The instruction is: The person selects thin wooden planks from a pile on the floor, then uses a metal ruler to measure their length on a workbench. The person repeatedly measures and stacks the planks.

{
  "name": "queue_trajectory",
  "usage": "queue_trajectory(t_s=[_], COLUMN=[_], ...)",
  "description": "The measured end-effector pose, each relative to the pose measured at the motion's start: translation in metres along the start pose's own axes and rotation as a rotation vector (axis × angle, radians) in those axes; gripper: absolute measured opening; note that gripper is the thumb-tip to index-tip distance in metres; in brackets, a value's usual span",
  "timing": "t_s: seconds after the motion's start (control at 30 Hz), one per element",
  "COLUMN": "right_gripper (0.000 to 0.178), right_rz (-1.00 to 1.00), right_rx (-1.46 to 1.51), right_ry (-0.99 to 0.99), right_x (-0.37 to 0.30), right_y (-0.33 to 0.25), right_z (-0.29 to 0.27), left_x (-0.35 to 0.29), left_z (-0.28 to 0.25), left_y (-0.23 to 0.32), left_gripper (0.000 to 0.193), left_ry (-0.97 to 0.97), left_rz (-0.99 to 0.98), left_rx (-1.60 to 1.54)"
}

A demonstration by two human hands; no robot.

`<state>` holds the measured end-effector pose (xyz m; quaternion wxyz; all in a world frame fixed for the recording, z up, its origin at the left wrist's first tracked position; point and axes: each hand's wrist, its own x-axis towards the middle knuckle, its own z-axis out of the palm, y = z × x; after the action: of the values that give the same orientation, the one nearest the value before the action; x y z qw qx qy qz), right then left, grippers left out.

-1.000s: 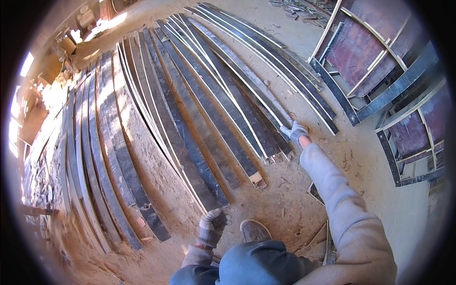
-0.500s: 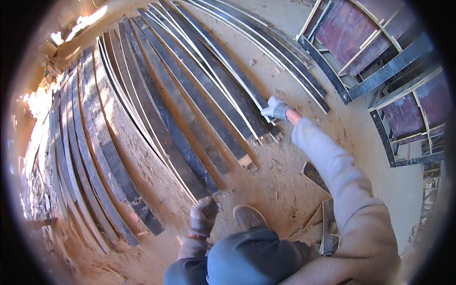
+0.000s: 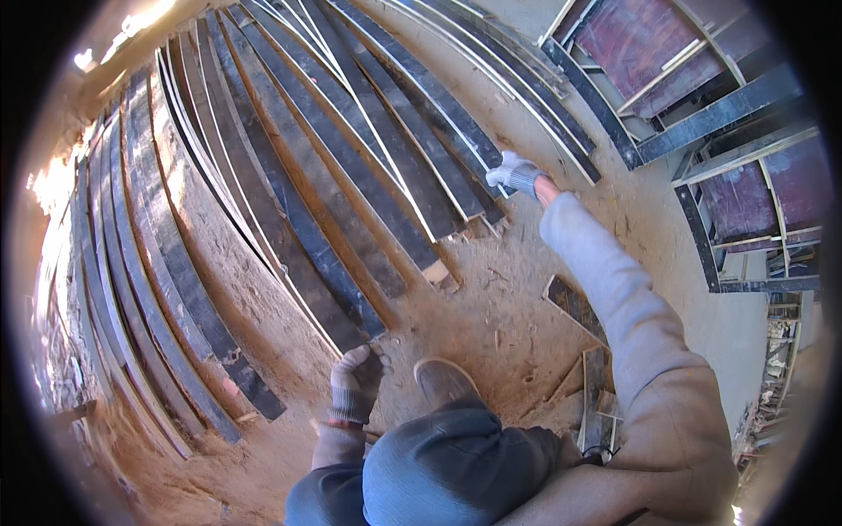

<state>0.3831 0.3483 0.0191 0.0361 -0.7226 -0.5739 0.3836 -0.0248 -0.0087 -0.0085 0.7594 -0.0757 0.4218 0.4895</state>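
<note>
My right hand [image 3: 516, 174], in a light knitted glove and reached out on a straight arm, grips the near end of a long dark plank [image 3: 438, 98] with a pale edge. Close to my foot, my left hand [image 3: 358, 377], gloved too, is closed at the near end of another long dark plank [image 3: 307, 280]; its fingertips are partly hidden. Between the two hands lie several more long dark planks [image 3: 351, 180], side by side on the dirt, some with pale edges showing.
More planks [image 3: 202, 294] lie to the left, and a separate row [image 3: 535, 110] at the far right. Framed reddish panels [image 3: 631, 53] stand at the upper right. Short boards [image 3: 574, 307] rest beside my right arm. My shoe [image 3: 445, 383] is on the dirt ground [image 3: 500, 324].
The view has shifted slightly. My right hand has moved a little to the right with its plank, and the gap to the neighbouring planks looks wider. My left hand stays at its plank's end.
</note>
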Motion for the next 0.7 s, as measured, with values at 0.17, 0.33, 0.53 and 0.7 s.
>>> queue_trajectory(t_s=[0.17, 0.33, 0.53, 0.7], right_gripper=[0.084, 0.067, 0.047, 0.106], right_rz=[0.034, 0.039, -0.031, 0.157], right_rx=[-0.333, -0.163, -0.269, -0.304], right_ry=[0.139, 0.052, 0.076, 0.102], right_x=[0.007, 0.014, -0.026, -0.041], right_y=[0.018, 0.018, -0.018, -0.032], right_z=[0.022, 0.039, 0.099, 0.1], left_x=[0.003, 0.015, 0.022, 0.016], left_z=[-0.004, -0.001, -0.003, -0.003], left_y=[-0.003, -0.01, -0.015, -0.011], left_gripper=[0.019, 0.021, 0.022, 0.022], left_ry=[-0.024, -0.032, -0.011, -0.012], left_rz=[0.009, -0.009, -0.038, -0.022], left_rx=[0.005, 0.079, 0.067, 0.086])
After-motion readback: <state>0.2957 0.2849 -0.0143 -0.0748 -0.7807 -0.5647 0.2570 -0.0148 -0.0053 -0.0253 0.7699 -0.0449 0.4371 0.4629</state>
